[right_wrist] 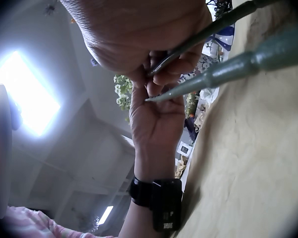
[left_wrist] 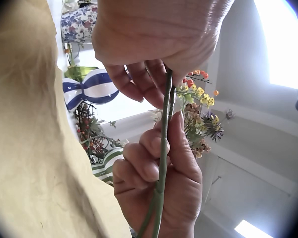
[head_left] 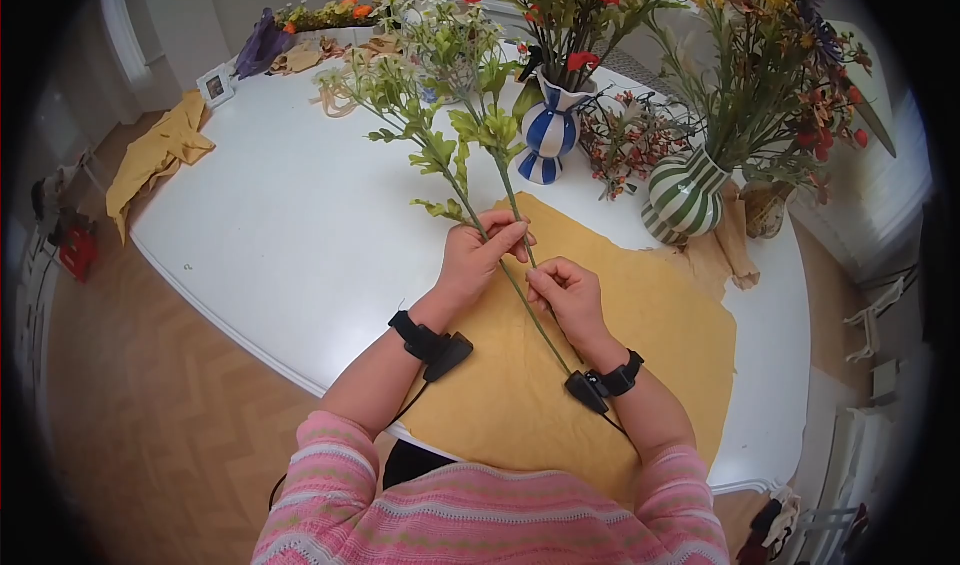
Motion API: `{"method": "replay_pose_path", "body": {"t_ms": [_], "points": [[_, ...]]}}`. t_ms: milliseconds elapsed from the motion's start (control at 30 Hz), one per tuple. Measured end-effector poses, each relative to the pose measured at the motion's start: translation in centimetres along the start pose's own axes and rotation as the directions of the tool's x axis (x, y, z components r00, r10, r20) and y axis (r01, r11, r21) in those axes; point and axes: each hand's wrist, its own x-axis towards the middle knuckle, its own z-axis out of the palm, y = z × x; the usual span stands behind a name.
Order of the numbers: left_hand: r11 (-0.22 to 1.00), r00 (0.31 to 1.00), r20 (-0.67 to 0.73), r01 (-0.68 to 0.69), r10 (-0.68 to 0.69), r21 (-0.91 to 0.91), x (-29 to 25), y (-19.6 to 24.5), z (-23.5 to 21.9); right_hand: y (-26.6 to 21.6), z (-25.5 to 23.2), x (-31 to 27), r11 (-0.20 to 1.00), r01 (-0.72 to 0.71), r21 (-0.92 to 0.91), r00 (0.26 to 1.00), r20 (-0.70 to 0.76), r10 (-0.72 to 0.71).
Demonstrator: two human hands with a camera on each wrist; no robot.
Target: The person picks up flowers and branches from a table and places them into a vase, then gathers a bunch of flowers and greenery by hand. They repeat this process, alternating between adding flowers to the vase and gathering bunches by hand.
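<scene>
L hand (head_left: 484,257) grips 2 flower stems (left_wrist: 164,144); R hand (head_left: 573,306) pinches one nearer its cut end. Tan paper (head_left: 650,335) below, on white desk (head_left: 270,215), w/ striped vases (head_left: 549,130) nr.

Two long-stemmed artificial flower sprays, with small white blossoms and lobed green leaves at the far end and bare green stalks at the near end, are held slanting over a yellow-brown sheet (head_left: 640,315) on the desk (head_left: 270,215). The left spray (head_left: 437,152) is leaned further left, its stalk passed through the left grip (head_left: 478,257) and pointed near and right. The right spray (head_left: 492,130) is held more upright beside it, its stalk pinched by the right grip (head_left: 570,300).
</scene>
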Motion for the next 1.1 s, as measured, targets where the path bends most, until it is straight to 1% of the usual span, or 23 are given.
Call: {"method": "replay_pose_path", "body": {"t_ms": [267, 567, 800, 900, 967, 1000, 1067, 1100], "points": [[1.000, 1.000, 0.005, 0.003, -0.003, -0.023, 0.0, 0.1, 0.1, 0.0, -0.1, -0.1, 0.999, -0.012, 0.037, 1.000, 0.025, 0.011], [1.000, 1.000, -0.010, 0.010, -0.010, -0.021, 0.0, 0.2, 0.1, -0.4, -0.1, -0.2, 0.999, 0.000, 0.036, 0.999, 0.038, -0.001], [0.999, 0.996, -0.074, 0.043, -0.044, -0.025, -0.1, 0.5, 0.1, 0.0, -0.2, -0.1, 1.000, 0.016, 0.027, 0.999, 0.038, -0.017], [0.998, 0.994, -0.094, 0.053, -0.055, -0.023, -0.1, 0.5, 0.1, -0.3, 0.1, -0.2, 1.000, 0.009, 0.027, 1.000, 0.005, -0.009], [0.998, 0.994, -0.101, 0.049, -0.051, -0.028, 0.0, 0.5, 0.1, -0.8, 0.5, -0.2, 1.000, -0.021, 0.015, 0.998, -0.055, 0.022], [0.999, 0.993, -0.104, 0.049, -0.051, -0.022, 0.0, 0.6, 0.1, -0.6, 0.4, -0.2, 1.000, -0.022, 0.016, 0.998, -0.054, 0.022], [0.999, 0.993, -0.108, 0.049, -0.050, -0.016, 0.0, 0.6, 0.1, 0.1, 0.1, 0.0, 0.998, 0.036, -0.056, 0.998, -0.051, -0.039], [0.998, 0.992, -0.112, 0.053, -0.055, -0.019, 0.0, 0.6, 0.1, 0.2, 0.0, 0.0, 0.998, 0.035, -0.056, 0.998, -0.051, -0.038]]}}
